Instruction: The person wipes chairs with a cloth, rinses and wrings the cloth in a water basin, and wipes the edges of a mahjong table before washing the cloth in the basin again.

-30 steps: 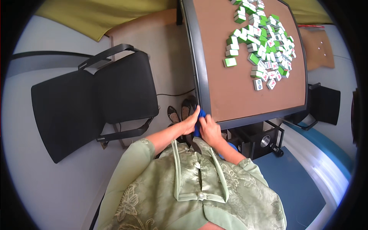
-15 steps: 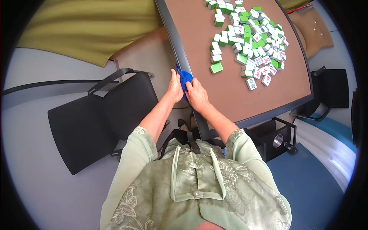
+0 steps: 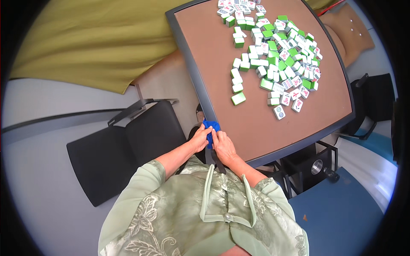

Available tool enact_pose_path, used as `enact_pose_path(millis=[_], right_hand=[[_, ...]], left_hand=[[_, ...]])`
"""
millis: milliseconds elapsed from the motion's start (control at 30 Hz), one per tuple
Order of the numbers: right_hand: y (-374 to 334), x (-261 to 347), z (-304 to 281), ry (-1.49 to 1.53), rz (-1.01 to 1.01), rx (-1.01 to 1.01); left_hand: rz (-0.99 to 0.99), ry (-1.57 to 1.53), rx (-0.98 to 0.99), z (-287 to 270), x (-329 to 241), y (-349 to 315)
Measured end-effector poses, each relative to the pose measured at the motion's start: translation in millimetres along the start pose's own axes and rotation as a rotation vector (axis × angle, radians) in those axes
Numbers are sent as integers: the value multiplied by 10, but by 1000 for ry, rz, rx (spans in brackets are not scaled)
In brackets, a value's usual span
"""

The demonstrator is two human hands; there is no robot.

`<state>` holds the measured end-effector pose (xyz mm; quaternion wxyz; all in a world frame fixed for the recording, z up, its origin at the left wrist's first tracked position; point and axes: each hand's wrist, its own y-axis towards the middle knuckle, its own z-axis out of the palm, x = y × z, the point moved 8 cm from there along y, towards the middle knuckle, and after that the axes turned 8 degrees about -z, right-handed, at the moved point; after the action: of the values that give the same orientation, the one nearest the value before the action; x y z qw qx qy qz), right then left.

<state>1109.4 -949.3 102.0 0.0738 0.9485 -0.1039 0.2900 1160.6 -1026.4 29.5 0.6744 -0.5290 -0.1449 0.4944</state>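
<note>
The counter [image 3: 265, 136] has a brown top within a dark rim, and a black chair [image 3: 100, 164] stands to its left. The left hand [image 3: 200, 138] has its fingers closed on a bunched blue cloth at the counter's left rim, near the near corner; the right hand [image 3: 224, 146] bends its fingers against the cloth [image 3: 210, 124], grip indeterminable. Green-and-white tiles [image 3: 283, 55] lie heaped on the counter, well apart from both hands.
</note>
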Motion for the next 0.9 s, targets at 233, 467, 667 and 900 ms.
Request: enact_pose_path(millis=[233, 467, 667, 900], right_hand=[[876, -184, -25, -94, 75, 24], [2181, -448, -279, -210, 154, 18], [3238, -725, -289, -196, 178, -11], [3805, -846, -329, -242, 187, 24]], left_hand=[[178, 133, 22, -162, -972, 454], [385, 261, -69, -554, -2242, 1080], [450, 305, -113, -683, -3481, 1362], [641, 485, -212, -735, -4114, 1470]])
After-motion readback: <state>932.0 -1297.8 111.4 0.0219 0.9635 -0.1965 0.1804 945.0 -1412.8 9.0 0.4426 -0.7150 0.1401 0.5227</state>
